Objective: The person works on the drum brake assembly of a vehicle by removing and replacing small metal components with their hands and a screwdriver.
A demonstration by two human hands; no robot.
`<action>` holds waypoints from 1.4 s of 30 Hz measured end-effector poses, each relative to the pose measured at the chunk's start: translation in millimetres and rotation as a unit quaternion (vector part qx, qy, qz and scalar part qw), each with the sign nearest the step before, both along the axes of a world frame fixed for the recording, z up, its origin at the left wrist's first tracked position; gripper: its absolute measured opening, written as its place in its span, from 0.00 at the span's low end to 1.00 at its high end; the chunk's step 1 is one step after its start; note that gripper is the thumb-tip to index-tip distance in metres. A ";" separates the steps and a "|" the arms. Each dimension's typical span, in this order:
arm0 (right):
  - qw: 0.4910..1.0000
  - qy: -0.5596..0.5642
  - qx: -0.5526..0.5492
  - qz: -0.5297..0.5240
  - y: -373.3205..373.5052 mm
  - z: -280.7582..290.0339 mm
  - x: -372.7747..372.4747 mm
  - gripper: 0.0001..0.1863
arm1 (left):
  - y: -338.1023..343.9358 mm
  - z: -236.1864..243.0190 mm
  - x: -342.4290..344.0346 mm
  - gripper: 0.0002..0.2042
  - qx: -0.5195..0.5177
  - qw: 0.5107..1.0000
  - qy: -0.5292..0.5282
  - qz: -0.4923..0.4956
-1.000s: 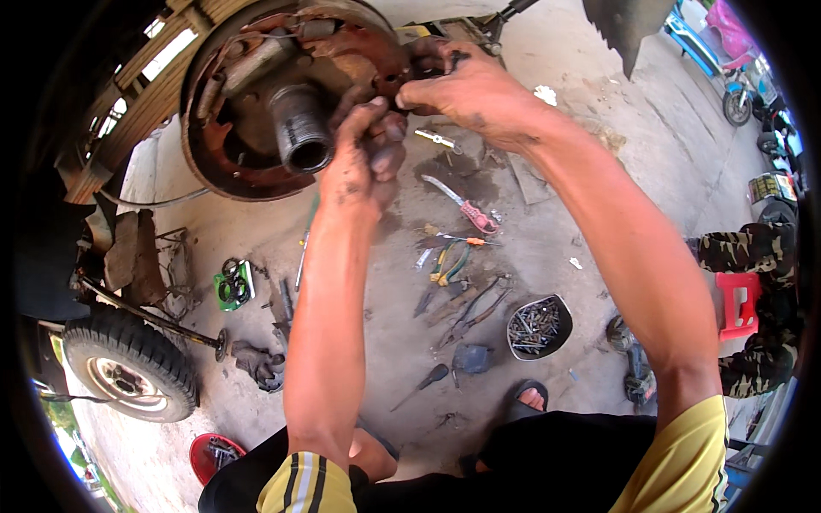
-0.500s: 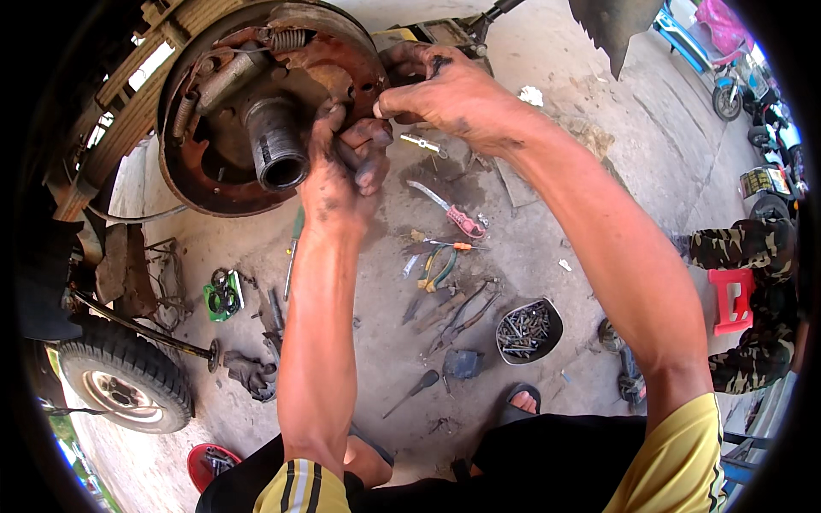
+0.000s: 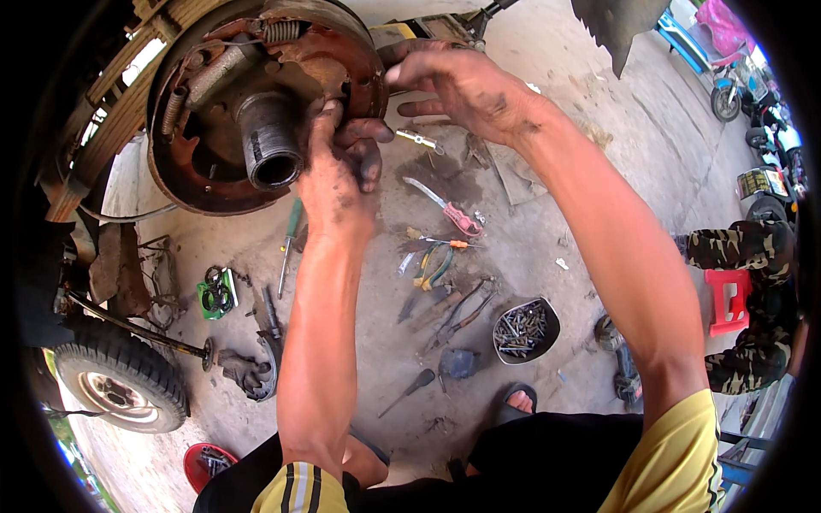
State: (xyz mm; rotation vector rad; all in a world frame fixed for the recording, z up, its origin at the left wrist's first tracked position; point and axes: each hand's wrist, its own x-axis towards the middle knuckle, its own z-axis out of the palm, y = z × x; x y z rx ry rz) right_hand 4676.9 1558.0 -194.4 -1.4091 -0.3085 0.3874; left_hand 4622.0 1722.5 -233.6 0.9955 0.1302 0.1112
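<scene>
The brake (image 3: 231, 120), its face exposed, stands in front of the person's left arm, and a greasy tube (image 3: 267, 137) juts from its middle toward the viewer. The left hand (image 3: 342, 167) is at the brake's right side, half curled, thumb against the inner part of the shoe (image 3: 355, 64); whether it pinches anything small I cannot tell. The right hand (image 3: 457, 85) is just outside the brake's right edge, fingers loosely parted, some tips hidden behind the rim, so its grip cannot be told either.

Working from both sides of the rim like this, it should pay to brace the left thumb on firm metal and let the right fingertips feel for what the eye cannot reach. Fingers are best kept clear of the coil spring (image 3: 282, 32) at the brake's top, which may be under tension. Greasy skin could slip, so light, square pressure seems wiser than force. Below the brake lie a screwdriver (image 3: 291, 231) and, farther right, pliers (image 3: 436, 267).
</scene>
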 end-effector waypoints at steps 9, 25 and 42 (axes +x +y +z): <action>0.982 0.089 0.157 0.058 25.6 -32.3 52.5 0.17 | 5.6 -1.2 3.5 0.17 0.086 0.996 -0.018 -0.003; 0.947 0.148 0.191 0.210 57.2 -62.4 113.2 0.19 | 4.7 -2.1 9.8 0.09 0.067 0.998 0.001 0.002; 0.925 0.161 0.318 0.134 75.6 -76.1 129.1 0.11 | 5.7 -6.2 7.0 0.09 0.124 0.992 -0.004 0.026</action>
